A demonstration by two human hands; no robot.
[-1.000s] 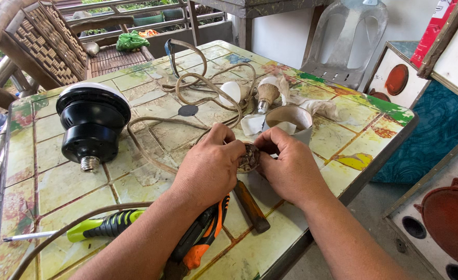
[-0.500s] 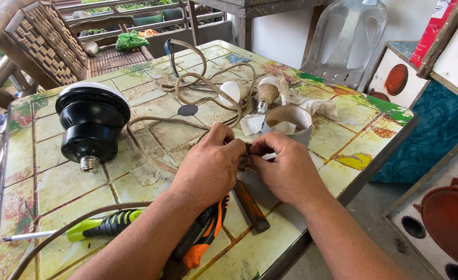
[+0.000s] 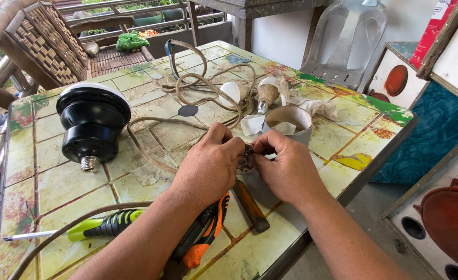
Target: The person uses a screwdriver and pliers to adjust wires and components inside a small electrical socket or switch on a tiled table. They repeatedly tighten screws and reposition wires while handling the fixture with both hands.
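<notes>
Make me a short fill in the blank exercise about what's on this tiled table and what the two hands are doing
1. Both hands, left hand and right hand, pinch one small ____ part between them.
2. The big lamp has a ____ body.
3. The screwdriver near the left forearm has a green and ____ handle.
4. The cable lies in ____ on the table.

Missing words: metal; black; black; loops

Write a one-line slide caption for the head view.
Left hand and right hand pinch a small dark part over a tiled table beside a black lamp.
</notes>
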